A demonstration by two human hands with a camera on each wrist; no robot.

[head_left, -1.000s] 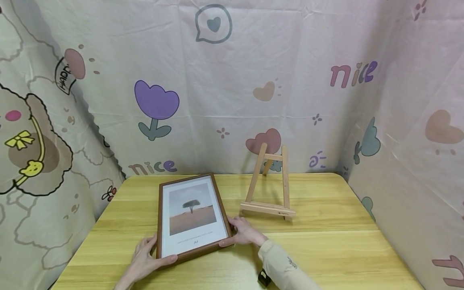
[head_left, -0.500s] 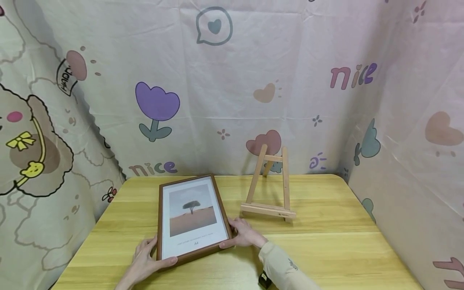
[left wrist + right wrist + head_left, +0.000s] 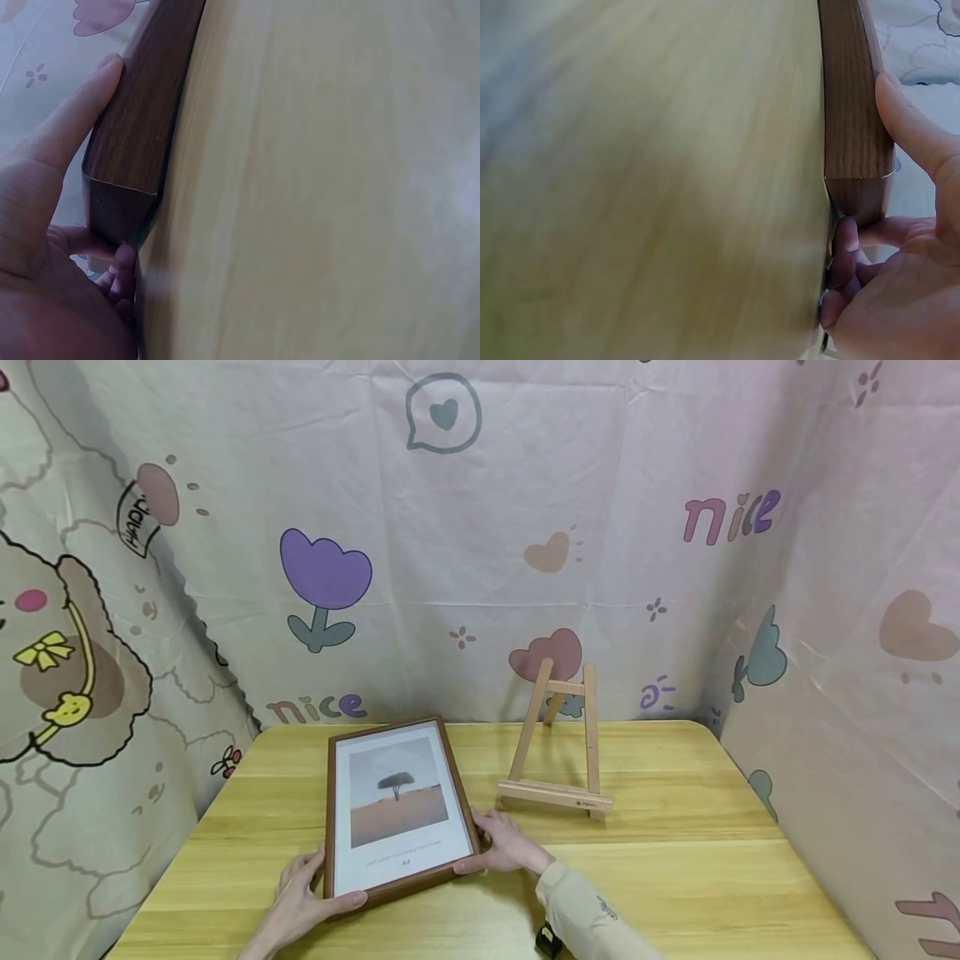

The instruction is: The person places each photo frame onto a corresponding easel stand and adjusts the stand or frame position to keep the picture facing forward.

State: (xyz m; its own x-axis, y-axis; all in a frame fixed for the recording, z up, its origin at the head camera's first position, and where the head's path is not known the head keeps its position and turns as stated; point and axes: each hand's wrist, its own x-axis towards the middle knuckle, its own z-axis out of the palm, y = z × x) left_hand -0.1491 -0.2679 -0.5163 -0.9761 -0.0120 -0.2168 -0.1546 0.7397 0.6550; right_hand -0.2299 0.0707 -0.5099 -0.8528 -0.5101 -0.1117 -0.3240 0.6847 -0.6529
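Note:
A brown wooden picture frame (image 3: 463, 793) holding a tree print lies face up on the left half of the table, slightly turned. My left hand (image 3: 298, 897) grips its near left corner, thumb on the front edge and fingers at the side. At the near right corner, my right hand (image 3: 506, 843) holds it the same way. Both wrist views show the frame's side (image 3: 142, 112) close to the tabletop, with curled fingertips (image 3: 846, 236) low by the corner. Whether the far end touches the table cannot be told.
A small wooden easel (image 3: 555, 792) stands on the table (image 3: 675, 860) to the right of the frame. A black object (image 3: 549, 941) is by my right forearm at the near edge. Patterned cloth (image 3: 465, 527) hangs behind and on both sides.
The frame's far edge appears very slightly higher than half a second ago. Both hands keep their hold at the near corners, and the easel stays in place.

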